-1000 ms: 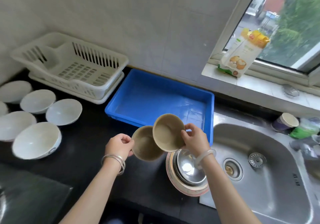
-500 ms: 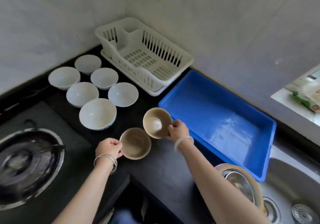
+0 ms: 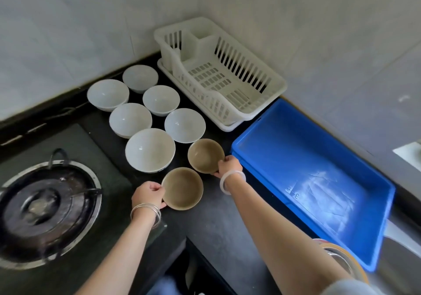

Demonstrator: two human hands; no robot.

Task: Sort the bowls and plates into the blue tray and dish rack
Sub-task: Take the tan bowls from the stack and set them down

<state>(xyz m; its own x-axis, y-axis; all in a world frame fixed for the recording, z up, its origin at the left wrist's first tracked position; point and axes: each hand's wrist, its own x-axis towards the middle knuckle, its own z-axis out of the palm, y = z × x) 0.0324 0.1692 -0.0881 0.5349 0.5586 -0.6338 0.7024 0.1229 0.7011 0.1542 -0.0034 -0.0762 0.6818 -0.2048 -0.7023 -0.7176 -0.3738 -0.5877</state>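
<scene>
My left hand point(image 3: 148, 195) grips the left rim of a tan bowl point(image 3: 182, 188) low on the black counter. My right hand point(image 3: 229, 165) holds the right rim of a second tan bowl point(image 3: 205, 155), just behind the first. Both bowls sit upright beside a cluster of several white bowls point(image 3: 150, 149). The empty blue tray point(image 3: 307, 176) lies to the right of my right hand. The empty white dish rack point(image 3: 218, 71) stands behind it against the wall.
A gas burner with a dark pan support point(image 3: 43, 206) takes up the left. A stack of plates with a metal bowl point(image 3: 341, 258) shows at the lower right behind my right forearm. The counter edge drops off at the bottom centre.
Both hands carried the tan bowls leftward from over the plate stack by the sink and lowered them next to the white bowls. My view has swung left, away from the sink.
</scene>
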